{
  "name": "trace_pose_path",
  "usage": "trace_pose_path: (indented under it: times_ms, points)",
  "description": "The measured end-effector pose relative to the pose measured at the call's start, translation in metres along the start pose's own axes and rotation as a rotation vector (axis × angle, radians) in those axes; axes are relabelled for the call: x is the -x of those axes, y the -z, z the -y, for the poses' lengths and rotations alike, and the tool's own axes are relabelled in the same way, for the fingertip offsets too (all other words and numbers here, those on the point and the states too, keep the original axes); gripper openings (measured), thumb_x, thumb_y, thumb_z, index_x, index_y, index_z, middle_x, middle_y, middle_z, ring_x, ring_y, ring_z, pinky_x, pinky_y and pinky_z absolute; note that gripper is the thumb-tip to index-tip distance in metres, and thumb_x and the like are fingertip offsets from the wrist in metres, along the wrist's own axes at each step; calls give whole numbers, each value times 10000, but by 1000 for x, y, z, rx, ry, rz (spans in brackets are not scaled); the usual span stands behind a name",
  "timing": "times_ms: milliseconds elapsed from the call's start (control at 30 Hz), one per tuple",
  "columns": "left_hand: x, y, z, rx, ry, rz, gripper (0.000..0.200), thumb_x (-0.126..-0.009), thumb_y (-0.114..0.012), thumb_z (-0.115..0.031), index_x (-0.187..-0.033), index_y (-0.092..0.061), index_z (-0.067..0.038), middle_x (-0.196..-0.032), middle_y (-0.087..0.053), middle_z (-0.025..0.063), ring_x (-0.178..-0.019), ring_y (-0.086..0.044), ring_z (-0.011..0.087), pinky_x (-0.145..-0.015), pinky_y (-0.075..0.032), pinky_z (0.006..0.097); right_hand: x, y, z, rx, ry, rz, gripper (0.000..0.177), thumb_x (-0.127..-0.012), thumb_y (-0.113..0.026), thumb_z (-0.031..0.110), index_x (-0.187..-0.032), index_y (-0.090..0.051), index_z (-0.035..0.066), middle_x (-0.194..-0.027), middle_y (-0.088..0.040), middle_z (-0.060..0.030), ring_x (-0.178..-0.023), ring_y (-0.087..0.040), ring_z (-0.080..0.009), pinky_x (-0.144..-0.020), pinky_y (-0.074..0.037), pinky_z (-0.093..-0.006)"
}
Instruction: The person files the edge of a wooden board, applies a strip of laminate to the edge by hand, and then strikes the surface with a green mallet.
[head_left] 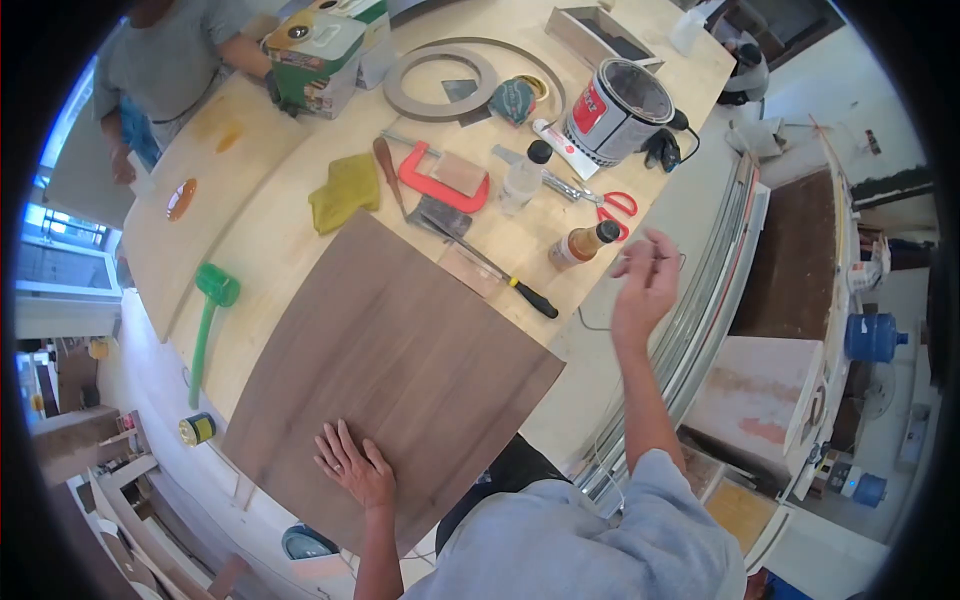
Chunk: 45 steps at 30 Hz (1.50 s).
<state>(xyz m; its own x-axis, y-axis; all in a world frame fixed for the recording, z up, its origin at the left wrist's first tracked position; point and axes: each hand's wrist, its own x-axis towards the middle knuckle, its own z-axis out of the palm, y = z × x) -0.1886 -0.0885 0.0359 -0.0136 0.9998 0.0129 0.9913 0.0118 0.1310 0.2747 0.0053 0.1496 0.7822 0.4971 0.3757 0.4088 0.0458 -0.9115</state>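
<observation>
My left hand (pixel 358 470) lies flat on a dark brown wood panel (pixel 400 330), its fingers spread. Raised past the right edge of the table is my right hand (pixel 645 285), with fingers loosely bent and apart and nothing visible in them. Closest to it stand a small bottle of amber liquid (pixel 580 246) with a black cap and a pair of red-handled scissors (pixel 618 207). A file (pixel 535 298) with a black and yellow handle rests just beyond the panel's far edge. Left of the panel lies a green mallet (pixel 218 285).
A red clamp (pixel 415 175), a yellow-green cloth (pixel 345 193), a clear bottle (pixel 522 180) and a large paint can (pixel 615 110) occupy the table (pixel 290 170). Another person (pixel 170 60) stands at the far left near rectangular cans (pixel 315 65). Long metal strips (pixel 690 330) run along the right.
</observation>
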Motion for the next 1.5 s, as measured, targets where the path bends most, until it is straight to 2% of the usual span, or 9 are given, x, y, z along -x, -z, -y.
trace_pose_path:
  times_ms: [100,133,167,333,433,633,833,1233,1500]
  points:
    - [-5,0,0,-24,-6,4,604,-1093,-517,-277,-1667,-431,-110,-1765,-367,138,-1665,-234,377,-1349,-109,585,59,-37,28,95,99,319,207,-1079,-645,78,-1279,-678,38,-1032,-717,-73,-856,-735,-184,-760,-599,-351]
    - [-3,0,-1,-34,-1,13,606,-1092,-515,-278,-1667,-428,-109,-1764,-368,139,-1665,-233,380,-1349,-108,589,76,-49,14,136,397,469,283,-1014,-677,29,-1295,-689,55,-1058,-725,-117,-952,-746,-290,-840,-612,-407]
    - [-2,0,0,-37,-3,22,604,-1092,-514,-278,-1666,-430,-109,-1762,-370,138,-1664,-234,379,-1349,-107,588,93,-56,21,177,448,664,303,-988,-710,52,-1291,-701,68,-1102,-713,-142,-994,-715,-353,-879,-601,-435]
    - [0,-7,5,-30,-8,-3,613,-1074,-540,-281,-1652,-448,-99,-1757,-369,154,-1658,-237,396,-1351,-109,600,196,-76,-24,115,507,940,207,-1012,-709,112,-1214,-689,70,-1158,-688,-139,-984,-712,-375,-872,-586,-466]
    - [-2,8,-6,4,21,34,609,-1085,-532,-301,-1657,-445,-110,-1758,-371,145,-1659,-241,384,-1352,-114,593,215,-91,-44,-7,128,834,172,-1020,-697,128,-1179,-685,63,-1125,-674,-133,-967,-715,-378,-821,-588,-469]
    - [2,4,-2,-41,-3,-13,579,-1119,-503,-304,-1668,-437,-132,-1773,-357,107,-1664,-242,357,-1348,-135,576,222,-94,-47,33,214,791,136,-1021,-681,135,-1133,-677,59,-1072,-654,-120,-923,-722,-368,-749,-588,-470]
    - [9,-5,3,-10,-3,-70,582,-1138,-484,-354,-1682,-417,-160,-1771,-366,99,-1654,-270,365,-1328,-156,626,232,-92,-48,163,202,858,182,-997,-671,129,-1168,-670,66,-1196,-630,-155,-1005,-693,-369,-883,-585,-459]
    - [15,-19,16,24,-26,-131,586,-1138,-465,-386,-1690,-426,-192,-1777,-362,93,-1653,-273,374,-1335,-141,617,290,26,-54,439,689,937,641,-917,-712,92,-1543,-571,79,-1609,-511,-193,-1479,-519,-375,-1205,-464,-464]
    - [23,-26,12,-109,-28,-62,613,-1137,-443,-438,-1704,-413,-208,-1796,-321,115,-1677,-207,372,-1336,-122,632,271,87,-41,341,378,1144,402,-983,-660,93,-1384,-684,65,-1542,-606,-169,-1418,-585,-365,-1164,-503,-452]
